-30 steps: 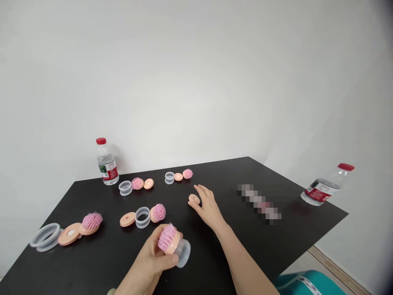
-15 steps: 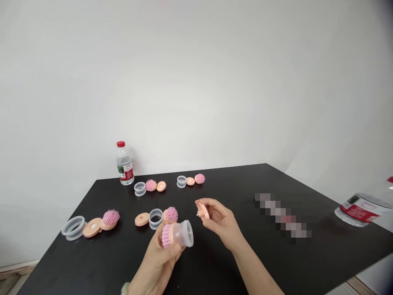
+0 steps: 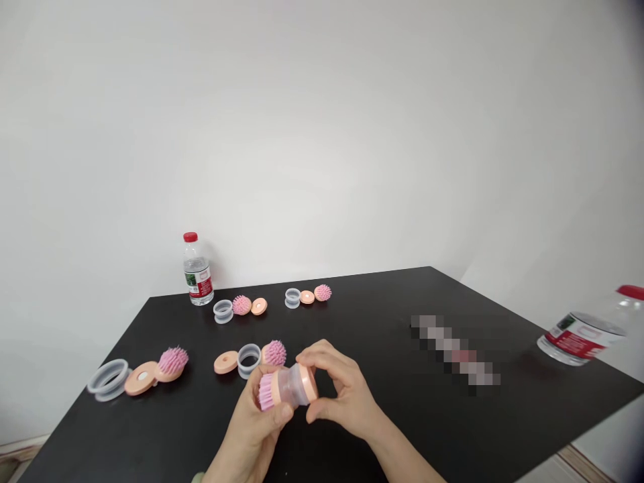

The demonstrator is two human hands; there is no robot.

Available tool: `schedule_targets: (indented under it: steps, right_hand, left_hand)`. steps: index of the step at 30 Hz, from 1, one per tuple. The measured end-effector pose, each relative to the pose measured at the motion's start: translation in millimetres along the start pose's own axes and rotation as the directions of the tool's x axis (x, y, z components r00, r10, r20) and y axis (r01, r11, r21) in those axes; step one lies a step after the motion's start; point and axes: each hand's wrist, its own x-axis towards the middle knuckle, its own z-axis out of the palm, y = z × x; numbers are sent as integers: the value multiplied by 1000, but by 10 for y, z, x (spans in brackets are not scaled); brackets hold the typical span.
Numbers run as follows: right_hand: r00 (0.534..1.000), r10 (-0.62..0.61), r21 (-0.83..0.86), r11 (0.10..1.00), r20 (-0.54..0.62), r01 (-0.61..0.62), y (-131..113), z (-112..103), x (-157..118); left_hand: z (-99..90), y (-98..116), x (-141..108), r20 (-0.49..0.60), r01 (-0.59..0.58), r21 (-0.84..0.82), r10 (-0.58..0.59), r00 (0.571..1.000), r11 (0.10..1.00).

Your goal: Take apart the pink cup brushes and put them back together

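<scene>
On our black tabletop (image 3: 382, 312), from the left: a clear plastic ring (image 3: 108, 380), a peach disc (image 3: 141, 378) and a pink bristle head (image 3: 172, 363) lie in a row. A red-capped water bottle (image 3: 198, 270) stands upright near the back edge. Beside it sits a back group of the same parts (image 3: 241, 305), with a nearer group (image 3: 249, 361) in front and a far group (image 3: 306, 297) to the right. At center, our left hand (image 3: 251, 422) clenches the bristle end of a pink-bristled brush (image 3: 289, 388) held over the tabletop, just beside the nearer group. Its clear body lies almost level, the long axis running left to right and rising slightly, with the bristles pointing left and a little down. Our right hand (image 3: 342, 396) closes on the peach end cap (image 3: 311, 384), fingers over the top, thumb beneath. Further right, a pixelated patch (image 3: 455, 350) hides part of the surface, and a second water bottle (image 3: 578, 335), blurred, leans in the frame at the right edge of the tabletop.
</scene>
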Motion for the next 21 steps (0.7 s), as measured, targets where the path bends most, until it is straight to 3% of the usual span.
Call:
schedule_targets:
  steps: [10,21]
  right_hand:
    - [999,-38,-46,998,3,38,-35,-5,-5]
    - [998,-59,-133,989,32,62,-38,3,-31]
  left_hand:
    - [26,-31,-25,-13,-67,47,67,998,997]
    - [52,17,-39,-4,3,-15,-3,1000,1000]
